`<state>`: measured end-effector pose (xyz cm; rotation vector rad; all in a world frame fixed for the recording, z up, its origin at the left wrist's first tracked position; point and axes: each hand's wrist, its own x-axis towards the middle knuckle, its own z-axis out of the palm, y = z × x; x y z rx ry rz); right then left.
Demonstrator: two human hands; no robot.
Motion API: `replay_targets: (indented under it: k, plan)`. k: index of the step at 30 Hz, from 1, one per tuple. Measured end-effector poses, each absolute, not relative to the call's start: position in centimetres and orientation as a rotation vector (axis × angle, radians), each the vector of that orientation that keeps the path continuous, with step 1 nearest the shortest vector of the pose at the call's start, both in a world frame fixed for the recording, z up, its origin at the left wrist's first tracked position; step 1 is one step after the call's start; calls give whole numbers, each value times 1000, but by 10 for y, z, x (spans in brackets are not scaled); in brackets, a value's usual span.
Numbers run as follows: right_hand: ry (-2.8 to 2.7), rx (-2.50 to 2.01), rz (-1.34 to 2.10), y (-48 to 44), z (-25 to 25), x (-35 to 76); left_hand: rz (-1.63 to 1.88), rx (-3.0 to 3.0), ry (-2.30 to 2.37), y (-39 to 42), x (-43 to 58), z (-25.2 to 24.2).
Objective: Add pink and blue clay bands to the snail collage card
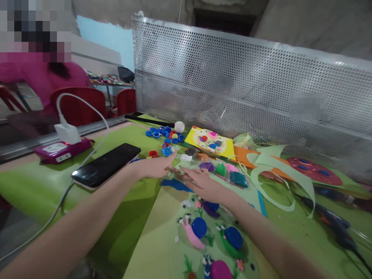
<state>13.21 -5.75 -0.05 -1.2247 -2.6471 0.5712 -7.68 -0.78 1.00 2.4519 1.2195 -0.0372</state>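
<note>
My left hand [155, 166] reaches forward over the green table [35, 182], fingers stretched flat, tips near a clear bag of coloured clay lumps [223, 170]. My right hand [200, 184] lies beside it, fingers spread and open, touching the near edge of the same bag. Neither hand holds anything. Below my right wrist lies a pale green sheet [162, 232] with clay snails and blue bottle caps [199, 227] stuck on it.
A black phone [106, 164] lies left of my hands, with a white cable and charger [67, 132] on a pink box [62, 151]. Loose blue and red caps [164, 135], a yellow craft card [210, 141], paper scraps [279, 174] and a glue gun [334, 224] surround them. A perforated metal screen [247, 77] stands behind. A person in pink sits far left.
</note>
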Motion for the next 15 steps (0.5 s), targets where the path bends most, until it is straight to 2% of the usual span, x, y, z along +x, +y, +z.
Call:
replay_targets:
  k: [6, 11, 15]
  plan:
    - [-2663, -1130, 677, -59, -3, 130, -32, 2398, 1202, -8, -77, 10]
    - [-2495, -1209, 622, -55, -5, 134, -23, 2381, 1179, -9, -75, 13]
    - [-2446, -1185, 754, -58, -3, 130, -27, 2372, 1153, -9, -73, 13]
